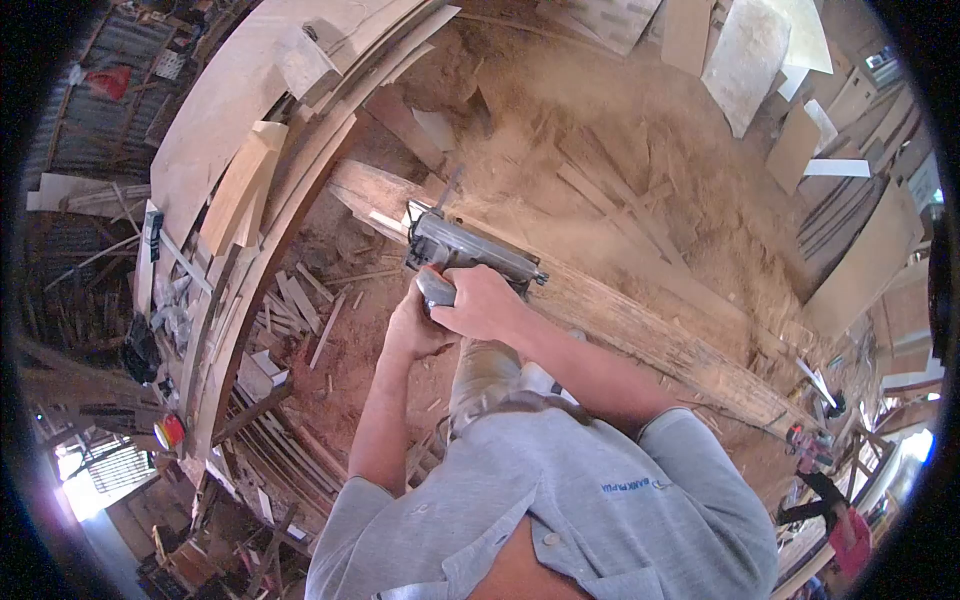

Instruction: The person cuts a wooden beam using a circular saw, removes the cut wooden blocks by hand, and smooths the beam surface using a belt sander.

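A grey power tool that looks like an electric planer (475, 250) rests on a long rough wooden beam (640, 320). My right hand (485, 305) is closed on the tool's grey rear handle (436, 288). Just left of it, my left hand (410, 325) also wraps round the handle, its fingers partly hidden. The beam runs slantwise from upper left to lower right, passing in front of my legs. Its top looks worn and splintery. The tool's underside is out of sight.
Sawdust (620, 150) and loose boards cover the ground beyond the beam. Stacked curved sheets (225, 140) rise on the left, with wood offcuts (295, 300) below them. Pale panels (745, 60) lean at upper right. Another person (850, 540) is at lower right, near a red tool (810, 445).
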Motion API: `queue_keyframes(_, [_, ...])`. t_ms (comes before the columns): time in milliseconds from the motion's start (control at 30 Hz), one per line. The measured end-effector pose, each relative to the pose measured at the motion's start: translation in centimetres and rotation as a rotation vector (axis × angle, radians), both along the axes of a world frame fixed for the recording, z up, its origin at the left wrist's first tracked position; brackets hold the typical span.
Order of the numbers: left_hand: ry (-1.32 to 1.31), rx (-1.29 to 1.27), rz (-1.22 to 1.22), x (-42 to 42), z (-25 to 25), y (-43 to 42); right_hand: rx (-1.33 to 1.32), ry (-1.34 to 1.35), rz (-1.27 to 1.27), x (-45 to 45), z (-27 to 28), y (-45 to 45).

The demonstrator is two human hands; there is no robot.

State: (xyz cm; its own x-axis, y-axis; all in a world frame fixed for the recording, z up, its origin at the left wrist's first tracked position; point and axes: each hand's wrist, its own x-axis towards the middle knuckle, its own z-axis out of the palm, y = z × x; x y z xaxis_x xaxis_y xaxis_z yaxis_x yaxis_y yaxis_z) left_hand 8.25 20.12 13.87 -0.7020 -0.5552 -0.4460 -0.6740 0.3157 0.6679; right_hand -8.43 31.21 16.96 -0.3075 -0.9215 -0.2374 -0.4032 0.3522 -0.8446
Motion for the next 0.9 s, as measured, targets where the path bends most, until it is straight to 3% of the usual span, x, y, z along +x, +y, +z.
queue_keyframes(67, [0.068, -0.108, -0.072, 1.3, -2.4, -1.4, -0.008, -0.027, -0.001, 0.1, 0.0, -0.6])
queue_keyframes(200, [0.057, -0.054, -0.064, 1.9, -3.6, -3.0, -0.039, -0.036, -0.008, 0.5, -0.8, -1.8])
queue_keyframes(333, [0.205, -0.047, -0.096, 2.4, -4.0, -4.3, -0.073, -0.051, -0.005, 0.5, -0.9, -3.0])
queue_keyframes(433, [0.280, 0.252, 0.110, 4.1, -9.2, -6.2, -0.073, -0.077, 0.001, 0.5, -0.3, -3.5])
queue_keyframes(533, [0.271, 0.709, 0.413, 4.0, -8.7, -7.5, -0.084, -0.084, -0.004, 0.6, -0.1, -4.2])
queue_keyframes(600, [0.190, 0.594, 0.319, 3.7, -6.8, -7.7, -0.098, -0.104, -0.024, 0.8, -0.3, -4.6])
queue_keyframes(633, [0.123, 0.325, 0.126, 3.2, -5.0, -7.2, -0.090, -0.102, -0.017, 0.8, -0.1, -4.8])
queue_keyframes(700, [0.127, 0.078, -0.041, 3.3, -5.1, -7.5, -0.074, -0.095, 0.000, 0.7, 0.3, -5.2])
queue_keyframes(800, [0.284, 0.056, -0.049, 4.5, -7.1, -8.6, -0.101, -0.111, 0.001, 1.0, 0.1, -5.8])
queue_keyframes(867, [0.312, -0.079, -0.167, 3.7, -4.2, -8.5, -0.088, -0.110, 0.003, 1.2, 0.0, -6.3])
queue_keyframes(900, [0.282, -0.005, -0.130, 3.8, -4.6, -8.9, -0.080, -0.110, 0.004, 1.3, -0.1, -6.5])
